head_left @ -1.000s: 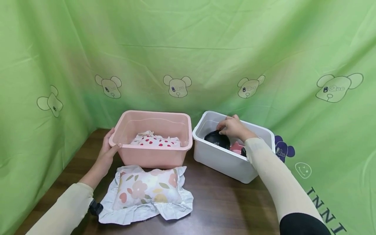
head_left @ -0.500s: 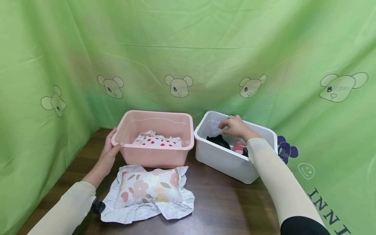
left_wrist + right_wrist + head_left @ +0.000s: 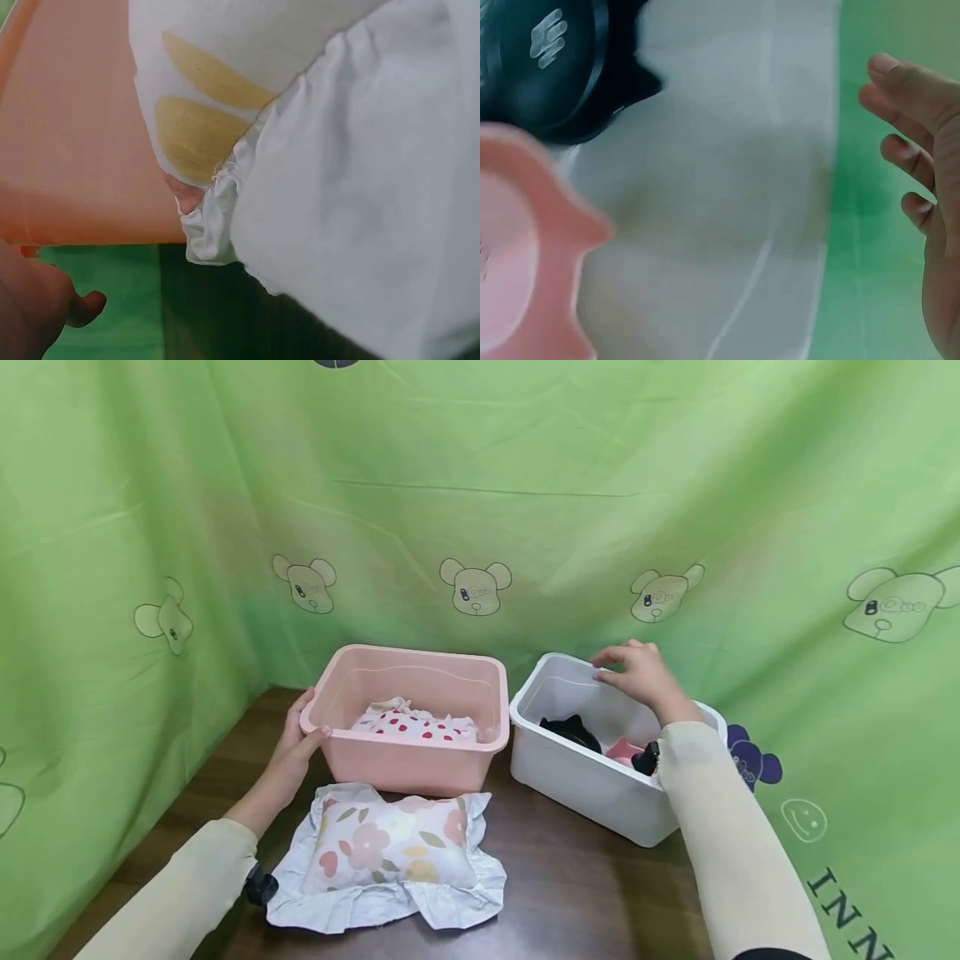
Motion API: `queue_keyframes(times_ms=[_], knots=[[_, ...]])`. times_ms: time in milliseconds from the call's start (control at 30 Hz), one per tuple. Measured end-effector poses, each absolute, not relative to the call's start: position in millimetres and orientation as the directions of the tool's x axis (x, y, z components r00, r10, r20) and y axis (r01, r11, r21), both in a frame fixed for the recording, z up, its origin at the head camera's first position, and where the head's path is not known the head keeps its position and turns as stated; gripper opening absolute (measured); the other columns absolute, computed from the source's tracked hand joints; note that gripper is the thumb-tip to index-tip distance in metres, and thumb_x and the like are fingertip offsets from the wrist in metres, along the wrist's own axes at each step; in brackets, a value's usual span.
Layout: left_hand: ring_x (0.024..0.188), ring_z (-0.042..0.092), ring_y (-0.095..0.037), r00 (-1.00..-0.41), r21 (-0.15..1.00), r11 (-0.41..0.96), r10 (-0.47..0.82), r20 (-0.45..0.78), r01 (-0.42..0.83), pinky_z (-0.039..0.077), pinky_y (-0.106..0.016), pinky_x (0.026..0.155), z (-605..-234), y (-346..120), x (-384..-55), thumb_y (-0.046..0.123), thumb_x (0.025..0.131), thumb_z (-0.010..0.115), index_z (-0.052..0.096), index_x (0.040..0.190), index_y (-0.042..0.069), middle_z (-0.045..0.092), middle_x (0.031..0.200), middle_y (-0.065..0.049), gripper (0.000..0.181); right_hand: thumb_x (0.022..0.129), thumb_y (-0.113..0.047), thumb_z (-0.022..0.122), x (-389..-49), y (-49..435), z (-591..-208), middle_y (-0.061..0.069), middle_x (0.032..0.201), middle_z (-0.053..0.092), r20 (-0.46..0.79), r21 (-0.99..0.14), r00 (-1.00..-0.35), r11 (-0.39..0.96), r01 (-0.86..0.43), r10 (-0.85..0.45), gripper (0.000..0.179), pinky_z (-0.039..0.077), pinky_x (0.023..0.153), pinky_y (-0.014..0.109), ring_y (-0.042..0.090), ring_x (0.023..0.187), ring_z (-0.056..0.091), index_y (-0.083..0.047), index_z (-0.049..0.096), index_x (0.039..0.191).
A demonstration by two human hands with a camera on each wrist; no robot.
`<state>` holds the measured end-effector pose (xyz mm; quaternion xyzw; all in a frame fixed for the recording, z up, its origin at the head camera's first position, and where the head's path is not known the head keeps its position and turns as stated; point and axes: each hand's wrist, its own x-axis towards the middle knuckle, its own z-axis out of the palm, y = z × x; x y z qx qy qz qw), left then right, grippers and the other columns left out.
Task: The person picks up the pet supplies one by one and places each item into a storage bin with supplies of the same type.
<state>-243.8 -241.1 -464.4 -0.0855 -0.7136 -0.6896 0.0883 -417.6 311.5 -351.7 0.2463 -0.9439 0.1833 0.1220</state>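
Note:
My left hand (image 3: pixel 288 753) grips the front left corner of a pink plastic bin (image 3: pixel 412 764), its thumb over the rim. White fabric with red dots (image 3: pixel 420 724) lies inside that bin. Above the back of a white plastic bin (image 3: pixel 592 793) hovers my right hand (image 3: pixel 641 678), fingers loosely bent and holding nothing. Low in the white bin are a black bowl (image 3: pixel 547 67) with pointed ears and a pale paw-like mark, and a pink eared bowl (image 3: pixel 551 247) beside it. A floral pillow (image 3: pixel 393 847) with a white ruffle lies before the pink bin.
Both bins stand side by side on a dark wooden table (image 3: pixel 570 893), the white one turned at an angle. Close behind them hangs a green curtain (image 3: pixel 405 568) printed with bear heads, which also runs along both sides.
My right hand has let go of the black bowl and risen up and back toward the white bin's rear rim. The bowl has settled lower inside. The left hand stays on the pink bin.

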Motion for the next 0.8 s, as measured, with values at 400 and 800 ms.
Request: queue_keyframes(times_ms=[400, 800], knots=[[0.153, 0.019, -0.035, -0.967, 0.967, 0.027, 0.007, 0.253, 0.253, 0.025, -0.014, 0.112, -466, -235, -248, 0.007, 0.106, 0.046, 0.008, 0.164, 0.014, 0.016, 0.169, -0.014, 0.069, 0.099, -0.031, 0.070, -397, 311, -316, 0.013, 0.115, 0.073, 0.381, -0.363, -0.862, 0.803, -0.472, -0.334, 0.028, 0.036, 0.102, 0.057, 0.033, 0.112, 0.055, -0.010, 0.075, 0.116], [0.148, 0.025, -0.031, -0.959, 0.959, -0.018, -0.017, 0.283, 0.283, 0.027, -0.013, 0.111, -466, -233, -256, 0.003, 0.104, 0.046, 0.011, 0.162, 0.007, 0.017, 0.168, -0.016, 0.068, 0.097, -0.035, 0.071, -353, 293, -307, 0.006, 0.113, 0.075, 0.358, -0.241, -0.848, 0.839, -0.489, -0.391, 0.027, 0.035, 0.100, 0.052, 0.030, 0.110, 0.056, -0.015, 0.077, 0.114]])
